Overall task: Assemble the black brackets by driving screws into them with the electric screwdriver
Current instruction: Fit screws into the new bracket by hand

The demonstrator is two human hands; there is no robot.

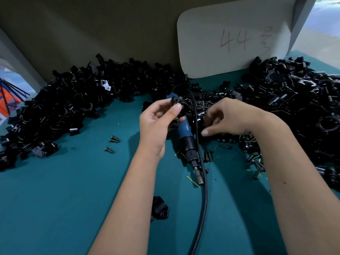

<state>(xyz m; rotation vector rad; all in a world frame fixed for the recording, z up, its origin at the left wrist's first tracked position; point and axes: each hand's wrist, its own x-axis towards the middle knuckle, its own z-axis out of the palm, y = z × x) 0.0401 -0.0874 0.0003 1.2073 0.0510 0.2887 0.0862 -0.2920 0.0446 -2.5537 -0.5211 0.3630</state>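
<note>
Lying nearest on the teal tabletop (64,208) is a single black bracket (159,208), apart from everything else; whether it is finished I cannot tell. Beyond it the electric screwdriver (185,133) rests unheld, bit toward the viewer, its black cord (201,190) trailing forward. Two loose screws (112,144) lie to its left. Above the tool, the left hand (156,122) pinches a small black bracket piece (174,103) between thumb and fingers. The right hand (230,116), fingers curled down, reaches into the scattered screws (202,103); whether it has one I cannot tell. Farther back, big heaps of brackets (70,100) flank both sides, so most of the job seemingly remains.
</note>
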